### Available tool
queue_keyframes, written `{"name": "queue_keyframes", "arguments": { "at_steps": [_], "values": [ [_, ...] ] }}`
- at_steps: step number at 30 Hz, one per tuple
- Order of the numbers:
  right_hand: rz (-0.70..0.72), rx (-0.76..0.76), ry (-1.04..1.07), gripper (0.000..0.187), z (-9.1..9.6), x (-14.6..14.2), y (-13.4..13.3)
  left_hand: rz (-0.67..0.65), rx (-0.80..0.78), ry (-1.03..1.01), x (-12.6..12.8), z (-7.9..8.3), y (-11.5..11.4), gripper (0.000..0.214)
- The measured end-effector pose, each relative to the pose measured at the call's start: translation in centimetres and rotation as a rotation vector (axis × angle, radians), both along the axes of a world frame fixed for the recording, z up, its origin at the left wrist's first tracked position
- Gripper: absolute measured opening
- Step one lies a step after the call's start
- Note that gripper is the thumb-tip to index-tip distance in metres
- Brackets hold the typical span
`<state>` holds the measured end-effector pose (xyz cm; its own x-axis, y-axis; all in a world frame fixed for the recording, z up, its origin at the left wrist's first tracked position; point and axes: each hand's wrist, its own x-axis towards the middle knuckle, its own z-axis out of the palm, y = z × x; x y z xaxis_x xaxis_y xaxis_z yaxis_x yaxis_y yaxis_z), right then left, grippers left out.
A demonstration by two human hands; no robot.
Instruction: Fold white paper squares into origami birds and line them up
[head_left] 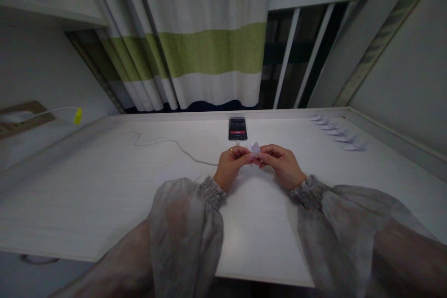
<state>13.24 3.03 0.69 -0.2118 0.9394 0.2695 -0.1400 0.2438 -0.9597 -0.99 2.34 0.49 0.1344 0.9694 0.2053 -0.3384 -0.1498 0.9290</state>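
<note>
Between my two hands, above the middle of the white desk (258,228), is a small piece of folded white paper (255,148) with a pointed top. My left hand (233,164) pinches its left side between thumb and fingers; a ring shows on one finger. From the right, my right hand (282,164) grips the paper's lower right side the same way. The fingertips nearly meet under the paper and hide its lower part. At the desk's back right stands a row of several folded white paper figures (354,144) with pointed ends.
Just behind my hands lies a phone (238,129) with its screen lit. A white cable (174,143) curves across the desk to the left. At the back hang a striped curtain (213,51) and a window with white bars (288,56). A yellow tag (77,115) hangs on a cord at left.
</note>
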Motion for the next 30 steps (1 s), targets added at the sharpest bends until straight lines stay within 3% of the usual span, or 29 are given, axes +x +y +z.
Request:
{"name": "queue_keyframes", "arguments": {
  "at_steps": [20, 30],
  "values": [
    [0.028, -0.083, -0.103, 0.028, 0.00, -0.13, 0.25, -0.030, -0.047, 0.015, 0.01, -0.51, 0.45, 0.018],
    [-0.081, -0.030, -0.167, 0.029, -0.37, -0.57, 0.06, 0.059, 0.012, 0.088, 0.49, -0.86, 0.54, 0.019]
  ]
}}
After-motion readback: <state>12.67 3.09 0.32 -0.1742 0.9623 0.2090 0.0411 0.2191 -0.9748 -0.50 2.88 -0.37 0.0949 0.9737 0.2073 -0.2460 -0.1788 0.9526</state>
